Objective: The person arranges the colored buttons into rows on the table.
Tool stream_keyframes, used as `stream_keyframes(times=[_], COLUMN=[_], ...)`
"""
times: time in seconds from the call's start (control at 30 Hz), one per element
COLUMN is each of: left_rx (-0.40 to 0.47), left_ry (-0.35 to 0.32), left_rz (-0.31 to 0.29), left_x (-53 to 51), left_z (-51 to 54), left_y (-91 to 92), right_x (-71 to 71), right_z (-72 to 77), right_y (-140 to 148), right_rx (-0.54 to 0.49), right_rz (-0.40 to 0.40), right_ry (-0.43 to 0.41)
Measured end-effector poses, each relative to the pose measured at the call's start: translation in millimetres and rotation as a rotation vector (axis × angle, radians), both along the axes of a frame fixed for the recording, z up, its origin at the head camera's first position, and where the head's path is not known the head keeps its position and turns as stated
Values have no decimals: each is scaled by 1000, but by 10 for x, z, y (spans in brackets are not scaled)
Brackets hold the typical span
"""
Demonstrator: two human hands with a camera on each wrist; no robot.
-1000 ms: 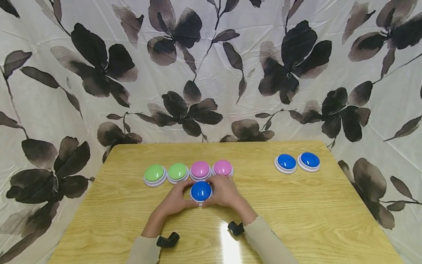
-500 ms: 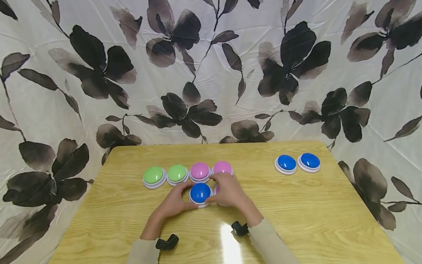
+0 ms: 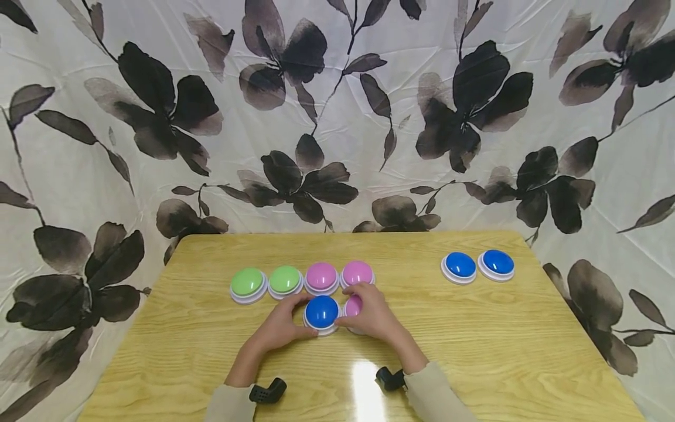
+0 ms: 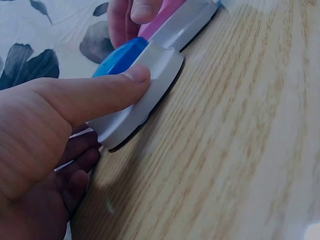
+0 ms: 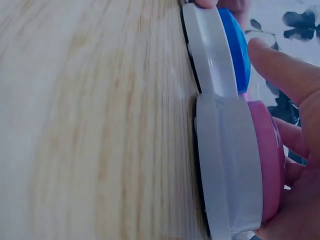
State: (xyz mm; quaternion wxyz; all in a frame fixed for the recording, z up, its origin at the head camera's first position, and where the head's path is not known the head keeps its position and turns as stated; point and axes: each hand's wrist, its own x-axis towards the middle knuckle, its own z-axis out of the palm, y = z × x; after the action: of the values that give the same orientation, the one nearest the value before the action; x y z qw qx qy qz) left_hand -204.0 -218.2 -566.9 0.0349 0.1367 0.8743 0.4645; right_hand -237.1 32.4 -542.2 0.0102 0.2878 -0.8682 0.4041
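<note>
In the head view a blue push button (image 3: pixel 321 312) with a white base stands on the table in front of a row of buttons. My left hand (image 3: pixel 278 326) grips it from the left; in the left wrist view the thumb (image 4: pixel 117 92) presses on its white rim. Directly right of it stands a pink button (image 3: pixel 353 305), partly covered by my right hand (image 3: pixel 375 316). In the right wrist view the bases of the blue and pink buttons touch. The right thumb (image 5: pixel 280 65) hovers by the blue dome, and its other fingers extend behind the buttons.
Behind the hands runs a row of two green buttons (image 3: pixel 285 279) and two pink buttons (image 3: pixel 321 276). Two more blue buttons (image 3: pixel 460 265) stand at the back right of the wooden table (image 3: pixel 474 351). A flowered cloth (image 3: pixel 390 176) hangs behind the table.
My right hand has shifted right, off the blue button's side, so the front pink button now shows beneath it. The left hand stays at the blue button.
</note>
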Motion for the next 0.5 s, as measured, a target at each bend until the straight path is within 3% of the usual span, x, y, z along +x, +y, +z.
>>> stream_keyframes(times=[0.27, 0.5], left_rx=[7, 19], left_ry=[-4, -19], left_rz=[-11, -16], left_x=[-25, -16], left_z=[34, 14], left_y=[-6, -29], right_x=[-48, -53], right_z=[-69, -66], right_y=[-5, 38], right_rx=[-39, -134], right_rz=[-21, -3], right_ry=[19, -18])
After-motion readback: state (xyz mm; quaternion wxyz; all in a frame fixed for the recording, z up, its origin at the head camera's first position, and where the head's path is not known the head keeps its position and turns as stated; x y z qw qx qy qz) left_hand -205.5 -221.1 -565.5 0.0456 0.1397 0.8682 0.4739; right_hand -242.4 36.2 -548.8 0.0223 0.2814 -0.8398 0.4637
